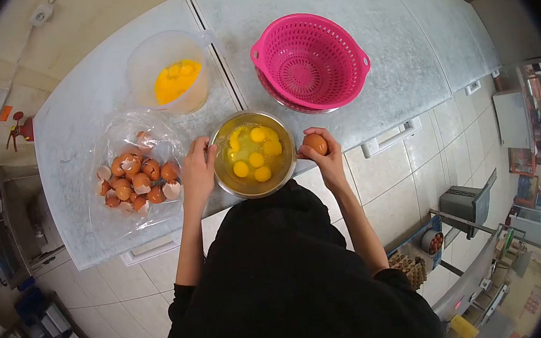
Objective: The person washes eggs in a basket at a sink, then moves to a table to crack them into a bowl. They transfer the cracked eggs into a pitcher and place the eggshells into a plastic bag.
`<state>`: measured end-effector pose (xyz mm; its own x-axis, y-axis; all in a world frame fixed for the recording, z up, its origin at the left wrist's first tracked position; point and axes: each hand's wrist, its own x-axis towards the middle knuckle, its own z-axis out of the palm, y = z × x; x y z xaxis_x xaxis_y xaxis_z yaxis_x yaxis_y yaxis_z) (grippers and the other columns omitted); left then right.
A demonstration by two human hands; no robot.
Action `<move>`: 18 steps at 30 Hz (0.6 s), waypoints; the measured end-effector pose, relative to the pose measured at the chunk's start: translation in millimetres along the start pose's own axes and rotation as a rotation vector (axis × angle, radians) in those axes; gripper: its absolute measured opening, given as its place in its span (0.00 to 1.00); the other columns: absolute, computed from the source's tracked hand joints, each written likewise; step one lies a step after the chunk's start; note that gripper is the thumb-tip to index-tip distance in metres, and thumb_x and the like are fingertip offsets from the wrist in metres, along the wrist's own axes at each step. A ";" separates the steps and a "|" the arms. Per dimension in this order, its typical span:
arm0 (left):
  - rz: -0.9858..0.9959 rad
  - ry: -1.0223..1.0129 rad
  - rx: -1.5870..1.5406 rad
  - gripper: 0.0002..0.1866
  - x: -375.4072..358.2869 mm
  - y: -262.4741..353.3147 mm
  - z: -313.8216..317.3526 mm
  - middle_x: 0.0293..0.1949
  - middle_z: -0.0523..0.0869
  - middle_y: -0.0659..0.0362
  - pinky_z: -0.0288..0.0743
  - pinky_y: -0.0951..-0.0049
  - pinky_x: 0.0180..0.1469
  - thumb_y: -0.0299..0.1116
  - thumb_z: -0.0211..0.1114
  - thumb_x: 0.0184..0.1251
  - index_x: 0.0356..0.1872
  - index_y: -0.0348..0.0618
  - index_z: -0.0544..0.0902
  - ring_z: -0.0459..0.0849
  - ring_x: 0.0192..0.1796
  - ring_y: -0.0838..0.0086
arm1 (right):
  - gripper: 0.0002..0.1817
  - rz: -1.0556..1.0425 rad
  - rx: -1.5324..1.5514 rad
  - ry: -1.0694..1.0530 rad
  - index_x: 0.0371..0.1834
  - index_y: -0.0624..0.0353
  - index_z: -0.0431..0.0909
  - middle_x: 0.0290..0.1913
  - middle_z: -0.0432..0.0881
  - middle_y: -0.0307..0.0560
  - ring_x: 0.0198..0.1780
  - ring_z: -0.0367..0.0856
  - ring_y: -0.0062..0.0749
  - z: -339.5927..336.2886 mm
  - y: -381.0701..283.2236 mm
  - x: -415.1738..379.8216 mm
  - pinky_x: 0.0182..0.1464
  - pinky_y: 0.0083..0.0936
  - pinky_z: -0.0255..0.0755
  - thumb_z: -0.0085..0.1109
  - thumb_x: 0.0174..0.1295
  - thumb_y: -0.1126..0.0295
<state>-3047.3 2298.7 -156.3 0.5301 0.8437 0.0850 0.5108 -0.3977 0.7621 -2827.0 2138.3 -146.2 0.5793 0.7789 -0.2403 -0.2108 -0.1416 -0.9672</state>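
Observation:
A brown egg (315, 143) is held in the fingers of my right hand (327, 156), just off the right rim of a round metal bowl (222, 182). Several yellow yolks (256, 160) lie in clear egg white inside the bowl. My left hand (198, 168) is at the bowl's left rim, its fingers bent and gripping the edge. To the left of that hand, a clear plastic bag (101, 216) holds a heap of cracked brown eggshells (131, 177). The bowl stands near the front edge of the grey worktop (396, 43).
Behind the bowl stand a translucent plastic jug (140, 62) with yolks in it and a pink colander (310, 59) over another metal rim. Drawer handles (392, 137) jut from the worktop's front. Egg trays (408, 269) and a pot of eggs (432, 242) are at the lower right.

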 end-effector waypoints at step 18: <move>0.037 0.114 -0.019 0.11 -2.4 0.2 16.0 0.40 0.75 0.44 0.70 0.57 0.41 0.31 0.50 0.71 0.48 0.37 0.72 0.76 0.41 0.46 | 0.08 -0.636 -0.330 0.228 0.26 0.61 0.76 0.29 0.73 0.44 0.30 0.73 0.32 24.2 26.8 3.7 0.35 0.24 0.68 0.64 0.42 0.80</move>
<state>-3037.7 2290.8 -166.6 0.4673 0.8646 0.1847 0.4790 -0.4232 0.7690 -2849.6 2152.1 -171.0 0.6665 0.6309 0.3972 0.4457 0.0898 -0.8907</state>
